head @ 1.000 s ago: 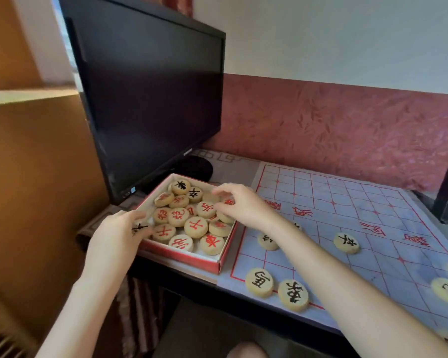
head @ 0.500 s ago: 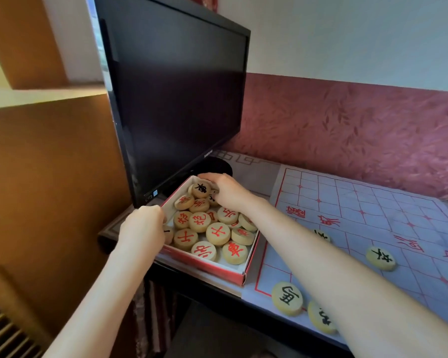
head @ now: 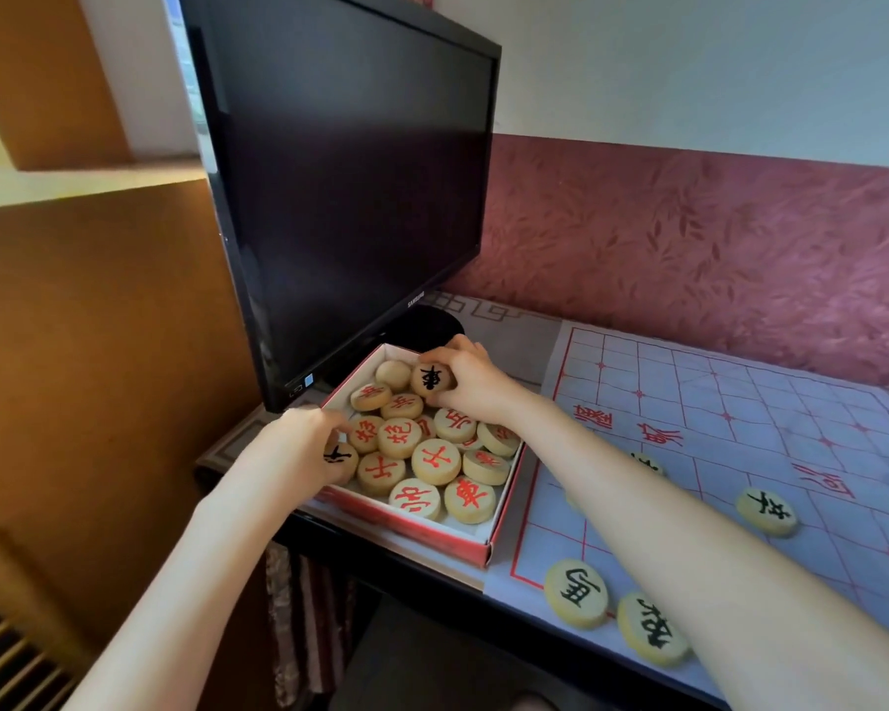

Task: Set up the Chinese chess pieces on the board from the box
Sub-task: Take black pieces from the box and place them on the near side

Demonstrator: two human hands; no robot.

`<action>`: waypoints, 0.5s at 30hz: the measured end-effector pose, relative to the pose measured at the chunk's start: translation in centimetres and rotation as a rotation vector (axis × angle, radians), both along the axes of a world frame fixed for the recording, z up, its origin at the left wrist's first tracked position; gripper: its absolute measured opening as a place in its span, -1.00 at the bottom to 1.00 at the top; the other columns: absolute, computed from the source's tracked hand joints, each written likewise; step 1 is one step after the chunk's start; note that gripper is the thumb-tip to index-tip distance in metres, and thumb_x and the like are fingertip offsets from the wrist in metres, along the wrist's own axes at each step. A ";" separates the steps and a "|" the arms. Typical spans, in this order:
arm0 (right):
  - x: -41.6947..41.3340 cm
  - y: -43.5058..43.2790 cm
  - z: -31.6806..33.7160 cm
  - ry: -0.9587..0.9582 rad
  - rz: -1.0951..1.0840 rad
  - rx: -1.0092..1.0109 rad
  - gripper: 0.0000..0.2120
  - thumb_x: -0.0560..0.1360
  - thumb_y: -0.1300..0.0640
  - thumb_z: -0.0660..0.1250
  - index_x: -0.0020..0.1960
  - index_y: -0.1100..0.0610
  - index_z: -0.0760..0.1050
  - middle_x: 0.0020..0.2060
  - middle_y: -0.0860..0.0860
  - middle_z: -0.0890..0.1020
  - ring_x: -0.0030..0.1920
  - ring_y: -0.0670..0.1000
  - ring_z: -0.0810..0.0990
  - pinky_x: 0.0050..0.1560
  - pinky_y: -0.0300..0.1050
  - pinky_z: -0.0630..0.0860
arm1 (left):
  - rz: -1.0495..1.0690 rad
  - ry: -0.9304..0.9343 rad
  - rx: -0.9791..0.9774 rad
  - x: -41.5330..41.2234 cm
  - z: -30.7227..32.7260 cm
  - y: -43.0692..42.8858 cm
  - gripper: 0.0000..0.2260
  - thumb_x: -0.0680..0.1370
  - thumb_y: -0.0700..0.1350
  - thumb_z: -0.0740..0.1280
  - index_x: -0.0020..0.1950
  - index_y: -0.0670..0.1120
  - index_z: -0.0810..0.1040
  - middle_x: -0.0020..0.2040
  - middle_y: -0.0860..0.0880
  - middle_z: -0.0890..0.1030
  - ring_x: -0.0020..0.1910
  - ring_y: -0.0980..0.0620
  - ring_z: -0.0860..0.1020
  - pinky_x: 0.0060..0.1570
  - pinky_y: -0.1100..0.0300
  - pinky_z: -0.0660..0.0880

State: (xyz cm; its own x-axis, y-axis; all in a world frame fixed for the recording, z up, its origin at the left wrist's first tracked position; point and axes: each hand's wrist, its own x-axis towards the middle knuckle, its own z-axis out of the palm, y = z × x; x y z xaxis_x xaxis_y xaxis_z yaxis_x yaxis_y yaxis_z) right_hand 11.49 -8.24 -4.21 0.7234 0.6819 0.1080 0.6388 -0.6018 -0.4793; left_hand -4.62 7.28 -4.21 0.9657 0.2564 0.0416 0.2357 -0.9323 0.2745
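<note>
Having moved to the far corner of the box (head: 435, 537), the fingers (head: 446, 357) of the right hand (head: 476, 387) are pinching a black piece (head: 431, 380) upright, while the left hand (head: 299, 449) is gripping a second black piece (head: 341, 458) at the box's near-left edge, likely both bound for the board (head: 740, 402).

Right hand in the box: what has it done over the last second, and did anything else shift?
The right hand moved from the right side of the box to its far corner and now grips a black-lettered piece there, tilted up. The left hand stayed at the near left edge, holding a second black piece. Red pieces in the box and pieces on the board look unmoved.
</note>
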 end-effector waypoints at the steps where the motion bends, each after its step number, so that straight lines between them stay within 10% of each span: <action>1: -0.1 -0.6 0.1 0.021 -0.010 0.041 -0.50 0.46 0.17 0.37 0.37 0.10 0.35 0.18 0.08 0.33 0.25 0.07 0.31 0.26 -0.12 0.30 | -0.007 -0.007 -0.020 -0.1 0.0 -0.1 -0.53 0.42 -0.06 0.42 0.32 0.02 0.44 0.18 -0.06 0.53 0.11 -0.03 0.54 0.04 0.15 0.52; 15: -6.4 -7.8 2.5 0.077 -0.018 0.191 -0.55 0.41 0.08 0.44 0.27 0.03 0.44 0.06 -0.05 0.44 -0.02 -0.17 0.46 -0.02 -0.37 0.36 | 0.065 -0.013 -0.173 0.0 -0.3 -0.1 -0.50 0.32 -0.10 0.52 0.23 -0.03 0.52 0.18 -0.07 0.57 0.10 -0.04 0.55 0.08 0.12 0.52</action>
